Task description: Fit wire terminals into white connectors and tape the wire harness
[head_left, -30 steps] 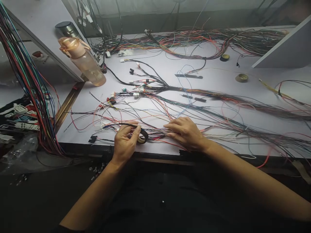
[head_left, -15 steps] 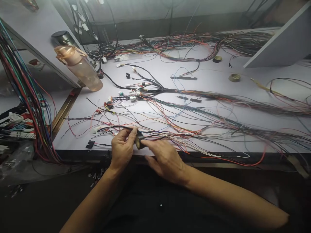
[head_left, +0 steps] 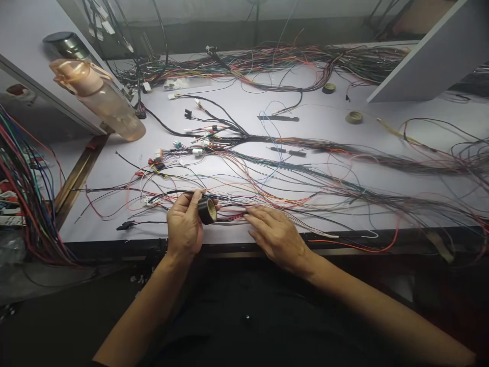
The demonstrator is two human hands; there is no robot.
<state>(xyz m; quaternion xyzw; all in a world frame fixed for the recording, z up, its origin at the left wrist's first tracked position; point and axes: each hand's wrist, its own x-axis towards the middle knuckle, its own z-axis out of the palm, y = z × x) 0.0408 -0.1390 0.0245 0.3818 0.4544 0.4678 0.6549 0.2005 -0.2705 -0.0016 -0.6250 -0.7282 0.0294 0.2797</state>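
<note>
A roll of black tape (head_left: 207, 211) sits in my left hand (head_left: 184, 224), its hollow core facing right. The same hand is closed around a bundle of thin wires (head_left: 231, 214) at the front of the table, with a black sleeved length coming out on its left toward a white connector (head_left: 147, 201). My right hand (head_left: 278, 235) lies farther right along the bundle. Its fingertips touch the wires, and its thumb is held apart below them. Below and left of the bundle lies a black connector (head_left: 125, 225) on a dark cable.
Branched harnesses (head_left: 263, 138) with several connectors spread across the white table (head_left: 229, 109). A translucent bottle (head_left: 110, 109) stands back left. Hanging wires (head_left: 32, 204) drape at the left edge. Tape rolls (head_left: 354, 118) and a grey panel (head_left: 424, 66) are at the right.
The tape roll has turned so that its core shows, and it is apart from my right hand. My right hand has moved right along the wires. The whole view has shifted.
</note>
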